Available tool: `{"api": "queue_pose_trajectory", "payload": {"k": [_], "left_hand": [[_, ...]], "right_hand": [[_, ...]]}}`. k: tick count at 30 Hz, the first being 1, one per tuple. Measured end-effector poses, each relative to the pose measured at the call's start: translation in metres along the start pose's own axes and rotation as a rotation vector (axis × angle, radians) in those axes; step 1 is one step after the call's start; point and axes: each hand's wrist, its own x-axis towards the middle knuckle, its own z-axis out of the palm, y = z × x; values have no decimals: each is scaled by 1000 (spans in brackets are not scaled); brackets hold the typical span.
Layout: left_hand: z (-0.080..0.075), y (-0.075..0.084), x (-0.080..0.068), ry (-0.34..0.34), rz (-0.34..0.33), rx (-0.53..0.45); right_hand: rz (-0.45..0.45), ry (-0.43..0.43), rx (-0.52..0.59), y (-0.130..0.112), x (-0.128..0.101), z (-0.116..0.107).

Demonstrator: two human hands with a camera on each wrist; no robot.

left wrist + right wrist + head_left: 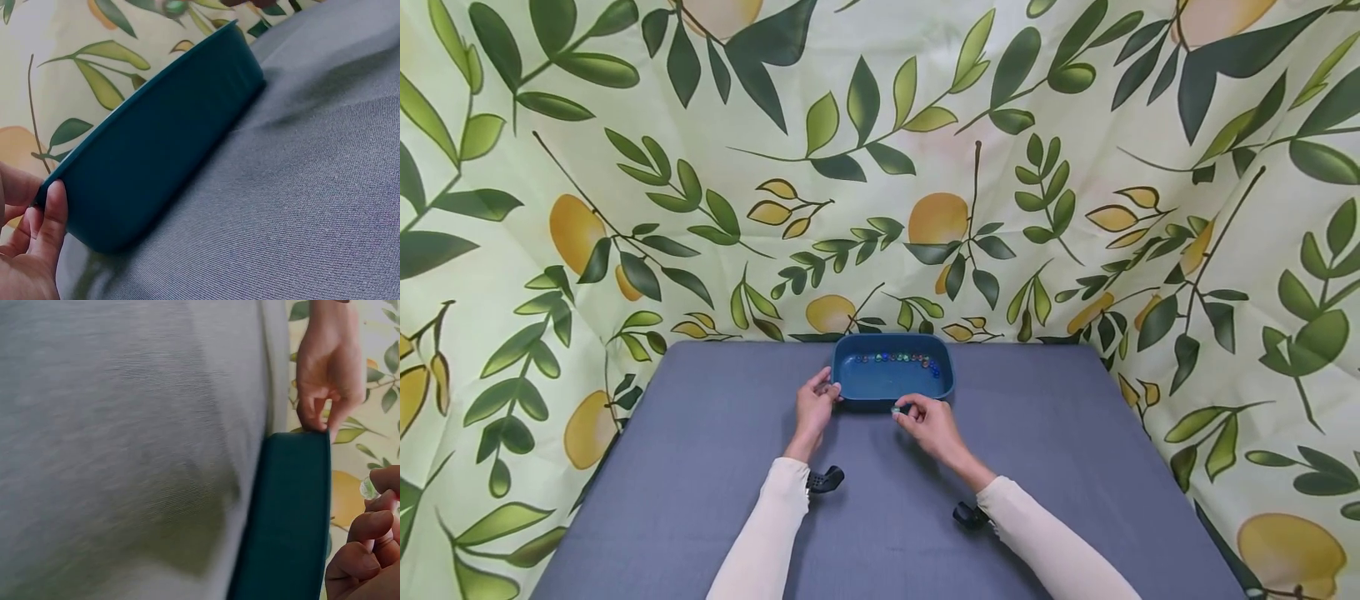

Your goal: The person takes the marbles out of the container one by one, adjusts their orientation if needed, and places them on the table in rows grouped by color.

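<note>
A dark teal plastic tub (pixel 887 385) stands on the table near its far edge. Several small glass marbles (pixel 901 357) lie inside it, in a row along the back wall and bunched at the right. My left hand (pixel 815 410) grips the tub's left end, thumb (pixel 57 203) on the outside just below the rim. Between thumb and fingertips, my right hand (pixel 930 427) pinches a clear marble with green in it (pixel 368 487). That hand is at the tub's front right side, with the marble close by the front rim.
Grey cloth covers the table (pixel 715 467). Behind it and on both sides hangs a pale fabric backdrop (pixel 880 192) printed with leaves and orange fruit. Black wrist-worn devices sit at the left cuff (pixel 826 479) and the right cuff (pixel 970 516).
</note>
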Motion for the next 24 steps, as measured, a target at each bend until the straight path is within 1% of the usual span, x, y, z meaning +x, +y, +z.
{"api": "queue_pose_trajectory", "payload": {"k": [3,7,14,20,24], "left_hand": [[0,1,1,1,-7,9],[-1,0,3,-1,-21,21],[0,1,3,3,-31,22],[1,3,1,11,-35,8],[0,2,2,8,-38,24]], "right_hand": [[-8,-1,-5,6,-5,-2],[6,-3,-21,16,-11,-5],[105,-34,-27,30,-19,-11],[181,-68,-27,44,-18,-14],[225,-72,-23,50,-17,-16]]}}
